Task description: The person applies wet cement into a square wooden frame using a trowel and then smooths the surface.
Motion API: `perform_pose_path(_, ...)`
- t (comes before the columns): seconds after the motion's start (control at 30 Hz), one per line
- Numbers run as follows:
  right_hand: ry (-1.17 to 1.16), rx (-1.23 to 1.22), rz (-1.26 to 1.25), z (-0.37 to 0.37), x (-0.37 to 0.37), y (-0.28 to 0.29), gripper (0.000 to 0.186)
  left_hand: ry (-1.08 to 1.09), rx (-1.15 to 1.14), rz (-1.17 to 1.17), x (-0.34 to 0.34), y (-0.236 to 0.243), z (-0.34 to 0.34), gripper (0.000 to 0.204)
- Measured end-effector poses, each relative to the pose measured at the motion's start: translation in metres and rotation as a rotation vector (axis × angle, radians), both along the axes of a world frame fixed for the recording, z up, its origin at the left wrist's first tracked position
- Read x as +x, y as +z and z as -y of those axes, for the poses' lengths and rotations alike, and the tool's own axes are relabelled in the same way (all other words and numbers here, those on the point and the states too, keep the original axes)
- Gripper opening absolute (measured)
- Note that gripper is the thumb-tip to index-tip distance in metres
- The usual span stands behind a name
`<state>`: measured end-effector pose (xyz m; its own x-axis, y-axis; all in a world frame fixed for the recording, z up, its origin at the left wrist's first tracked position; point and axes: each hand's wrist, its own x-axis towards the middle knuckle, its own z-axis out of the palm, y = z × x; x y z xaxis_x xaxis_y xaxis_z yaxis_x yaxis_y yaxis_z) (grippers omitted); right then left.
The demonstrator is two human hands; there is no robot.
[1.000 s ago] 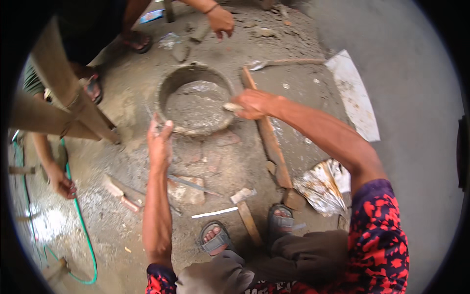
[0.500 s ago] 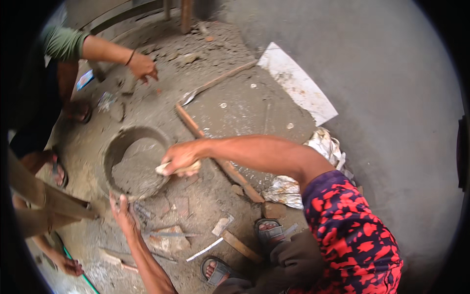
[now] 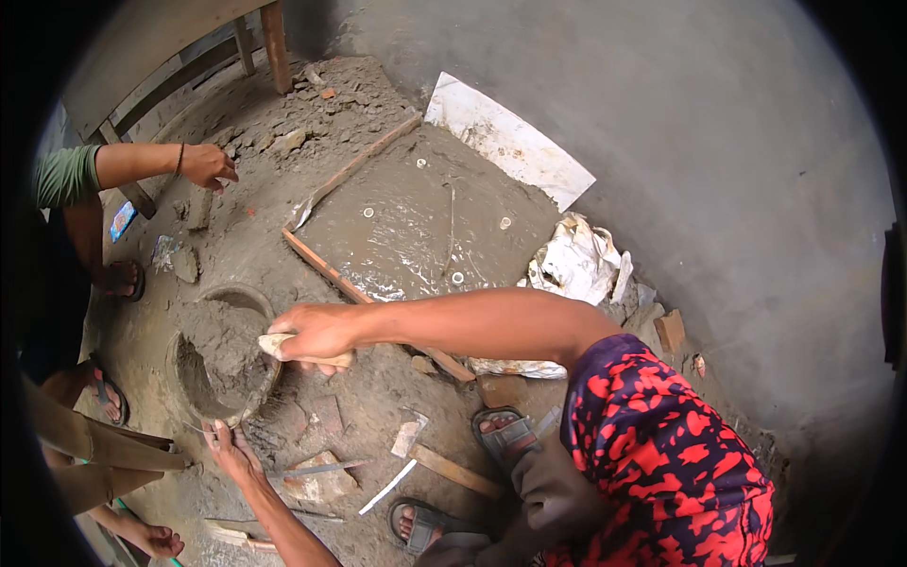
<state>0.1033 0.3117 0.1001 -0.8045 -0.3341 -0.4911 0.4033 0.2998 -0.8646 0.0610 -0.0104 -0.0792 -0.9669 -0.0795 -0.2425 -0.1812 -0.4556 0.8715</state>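
My right hand (image 3: 304, 335) is closed around the pale handle of a tool (image 3: 280, 346), probably a trowel, over the round bucket (image 3: 176, 369). A heap of grey mortar (image 3: 227, 354) fills much of the bucket's opening and hides the tool's blade. My left hand (image 3: 232, 452) holds the bucket's lower rim, fingers bent at a thin wire handle (image 3: 196, 427). Beyond the bucket lies a patch of wet grey mortar (image 3: 406, 208) with small round white pieces in it, bordered by wooden strips (image 3: 331, 272).
A co-worker's hand (image 3: 203, 165) hangs at upper left, another hand (image 3: 151, 537) at lower left. Around them are wooden bench parts (image 3: 170, 28), bamboo legs (image 3: 113, 454), rubble (image 3: 293, 142), a white board (image 3: 501, 132), crumpled sheeting (image 3: 576, 260), and loose tools (image 3: 444, 465) by my feet.
The view has swung toward the mortar patch, so the bucket appears further left and lower. The mortar inside now stands heaped near my right hand. The co-worker's upper hand sits slightly differently.
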Motion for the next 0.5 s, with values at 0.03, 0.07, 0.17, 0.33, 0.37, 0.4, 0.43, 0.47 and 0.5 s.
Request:
perform_pose_path(0.03,-0.024,-0.03,0.02,-0.009,0.013,0.007,0.041,-0.002,-0.002,-0.002,0.0,-0.001,0.001,0.061)
perform_pose_path(0.07,-0.045,-0.061,0.036,-0.017,0.027,0.014,0.043,-0.002,0.001,-0.018,-0.002,-0.002,0.002,0.06)
perform_pose_path(0.17,-0.151,-0.078,0.054,-0.049,0.079,0.02,0.047,-0.023,0.002,-0.051,-0.005,-0.006,0.005,0.06)
perform_pose_path(0.33,-0.412,-0.084,0.13,-0.103,0.182,0.035,0.05,-0.06,-0.029,-0.041,-0.011,-0.023,0.016,0.061)
perform_pose_path(0.37,-0.479,-0.062,0.148,-0.113,0.201,0.036,0.05,-0.052,-0.033,-0.028,-0.011,-0.023,0.018,0.061)
perform_pose_path(0.4,-0.543,-0.041,0.163,-0.124,0.218,0.037,0.051,-0.042,-0.038,-0.02,-0.012,-0.023,0.02,0.062)
perform_pose_path(0.43,-0.59,-0.021,0.156,-0.137,0.235,0.036,0.051,-0.046,-0.038,-0.021,-0.012,-0.023,0.019,0.062)
perform_pose_path(0.47,-0.636,-0.005,0.147,-0.152,0.25,0.031,0.052,-0.035,-0.047,-0.003,-0.012,-0.023,0.019,0.063)
perform_pose_path(0.5,-0.725,0.005,0.168,-0.164,0.259,0.03,0.053,-0.019,-0.057,0.012,-0.012,-0.021,0.019,0.064)
